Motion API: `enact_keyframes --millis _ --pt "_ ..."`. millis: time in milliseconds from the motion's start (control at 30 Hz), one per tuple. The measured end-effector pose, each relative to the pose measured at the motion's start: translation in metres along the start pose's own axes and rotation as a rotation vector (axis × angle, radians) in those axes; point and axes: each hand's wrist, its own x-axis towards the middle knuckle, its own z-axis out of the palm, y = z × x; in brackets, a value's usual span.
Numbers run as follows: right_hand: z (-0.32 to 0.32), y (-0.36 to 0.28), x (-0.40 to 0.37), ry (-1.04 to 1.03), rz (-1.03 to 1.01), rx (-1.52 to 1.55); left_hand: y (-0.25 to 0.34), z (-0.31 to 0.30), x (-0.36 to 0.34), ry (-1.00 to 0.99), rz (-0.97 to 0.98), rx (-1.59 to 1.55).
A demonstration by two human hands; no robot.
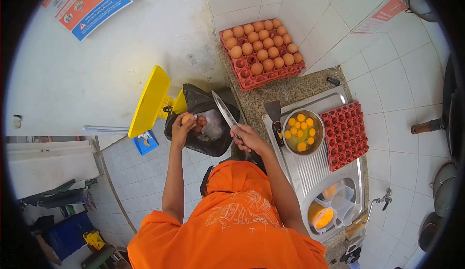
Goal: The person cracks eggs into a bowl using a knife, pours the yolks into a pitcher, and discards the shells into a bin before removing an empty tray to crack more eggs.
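My left hand (179,133) pinches a brown egg (187,118) above the bin. In my right hand (248,139) is the handle of a large knife (224,110), its blade slanting up and left beside the bin's right side. A black bag (197,99) lines the bin, with brown eggshells (201,122) and clear plastic (212,126) inside it. The bin's yellow lid (149,102) stands raised to the left.
Stacked red trays (273,79) of brown eggs stand on the granite counter. A metal bowl (322,145) of yolks sits on the drainboard, between a black spatula (274,114) and an eggless red tray (345,135). Plastic jugs (343,206) fill the sink (310,191).
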Motion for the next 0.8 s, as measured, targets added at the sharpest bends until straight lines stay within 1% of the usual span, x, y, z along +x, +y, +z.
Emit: enact_keyframes --millis 33,67,100,133,167,200,233,300,333,400,433,467,533,567,600,633,667,733,800 --pt "-0.004 0.012 0.01 -0.001 -0.001 -0.002 0.0 -0.001 0.0 -0.081 -0.06 -0.224" --pt "-0.01 0.034 0.026 0.234 -0.22 -0.444 -0.001 -0.001 0.0 -0.164 -0.123 -0.445" --pt "-0.012 0.048 0.033 0.474 -0.437 -0.884 0.003 0.001 -0.002 -0.17 -0.126 -0.442" --pt "-0.006 0.046 0.027 0.484 -0.435 -0.882 0.011 0.009 -0.005 -0.259 -0.139 -0.545" --pt "-0.001 0.045 0.02 0.6 -0.485 -0.86 0.018 0.019 -0.008 -0.347 -0.153 -0.649" --pt "0.005 0.043 0.01 0.717 -0.529 -0.835 0.022 0.029 -0.011 -0.355 -0.163 -0.65" --pt "0.009 0.038 -0.003 0.73 -0.517 -0.838 0.026 0.042 -0.012 -0.403 -0.159 -0.623" --pt "0.008 0.032 -0.028 0.655 -0.548 -0.586 0.036 0.075 -0.018 -0.497 -0.164 -0.517" --pt "0.003 0.037 -0.037 0.682 -0.537 -0.59 0.041 0.093 -0.021 -0.523 -0.178 -0.521" --pt "-0.008 0.05 -0.056 0.738 -0.403 -0.598 0.046 0.133 -0.025 -0.721 -0.274 -0.566" --pt "-0.011 0.052 -0.066 0.819 -0.382 -0.666 0.043 0.153 -0.028 -0.801 -0.244 -0.544" --pt "-0.012 0.054 -0.078 0.839 -0.375 -0.666 0.04 0.175 -0.031 -0.82 -0.253 -0.545" --pt "-0.003 0.038 -0.104 1.081 -0.465 -0.609 0.037 0.215 -0.039 -0.914 -0.291 -0.417" --pt "-0.015 0.049 -0.102 1.233 -0.702 -0.753 0.036 0.234 -0.044 -0.926 -0.294 -0.416" --pt "-0.012 0.048 -0.111 1.245 -0.7 -0.755 0.035 0.253 -0.05 -0.964 -0.297 -0.345" --pt "-0.007 0.043 -0.123 1.299 -0.62 -0.637 0.034 0.268 -0.054 -1.003 -0.299 -0.273" --pt "-0.005 0.041 -0.133 1.352 -0.541 -0.517 0.032 0.281 -0.056 -1.021 -0.3 -0.273" --pt "-0.019 0.057 -0.133 1.424 -0.57 -0.521 0.025 0.304 -0.061 -1.097 -0.322 -0.269" --pt "-0.04 0.076 -0.128 1.399 -0.352 -0.784 0.02 0.322 -0.066 -1.126 -0.334 -0.286"
